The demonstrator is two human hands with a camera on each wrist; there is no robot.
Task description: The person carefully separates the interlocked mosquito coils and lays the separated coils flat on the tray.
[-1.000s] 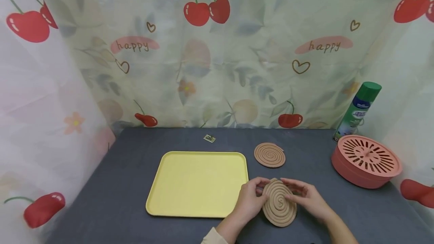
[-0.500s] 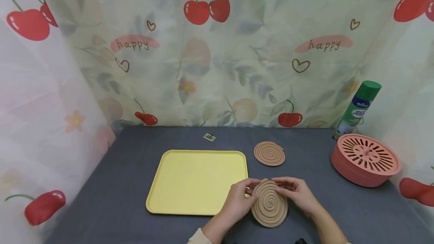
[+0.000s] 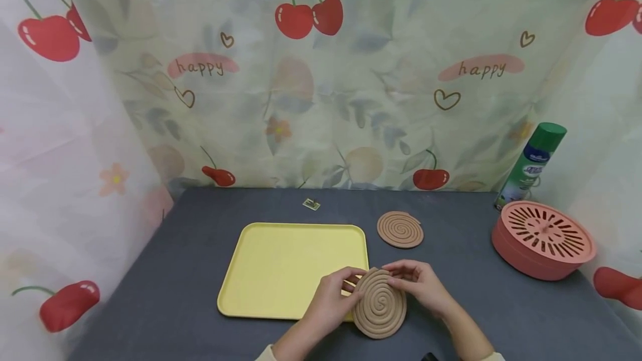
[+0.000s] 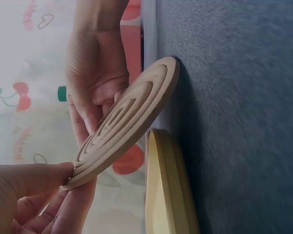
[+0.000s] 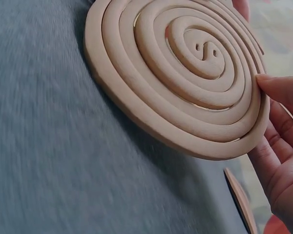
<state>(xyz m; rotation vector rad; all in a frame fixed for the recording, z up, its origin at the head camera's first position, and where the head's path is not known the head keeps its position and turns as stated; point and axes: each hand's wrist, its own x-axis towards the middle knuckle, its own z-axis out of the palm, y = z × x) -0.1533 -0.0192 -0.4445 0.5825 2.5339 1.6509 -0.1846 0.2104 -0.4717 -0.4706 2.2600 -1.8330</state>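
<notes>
A brown spiral mosquito coil (image 3: 379,308) is held tilted between both hands, its face turned up toward the head camera. My left hand (image 3: 326,299) pinches its left edge, thumb on the face and fingers behind, as the left wrist view of the coil (image 4: 129,122) shows. Opposite, my right hand (image 3: 421,288) grips the upper right edge; in the right wrist view its thumb presses the coil (image 5: 185,97) at the rim. The coil's lower edge is close to the dark tabletop; whether it touches I cannot tell. Another mosquito coil (image 3: 400,230) lies flat farther back.
A yellow tray (image 3: 281,272) lies left of the hands, its right corner partly behind the left hand. At the right stands a round pink box (image 3: 544,241) with a slotted lid, a green spray can (image 3: 531,163) behind it. A small metal piece (image 3: 311,204) lies near the curtain.
Both hands have moved left with the mosquito coil, bringing it up to the yellow tray's lower right corner. The other coil, tray and box stay in place.
</notes>
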